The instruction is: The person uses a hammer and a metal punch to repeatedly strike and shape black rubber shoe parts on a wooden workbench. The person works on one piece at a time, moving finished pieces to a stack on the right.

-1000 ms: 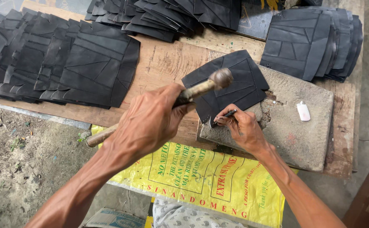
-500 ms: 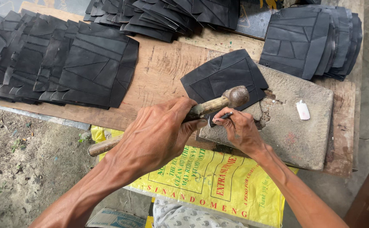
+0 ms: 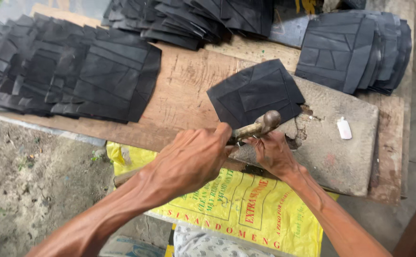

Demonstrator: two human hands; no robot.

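My left hand (image 3: 191,159) grips the hammer (image 3: 260,124), fingers wrapped tight around its handle. My right hand (image 3: 272,152) presses the black rubber piece (image 3: 255,93) on the stone slab (image 3: 341,152); its finger spread I cannot tell.

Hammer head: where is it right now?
In the head view the hammer head is right of centre, over the near edge of the single black rubber sheet on the grey stone slab, just above the right hand; the left hand grips the handle.
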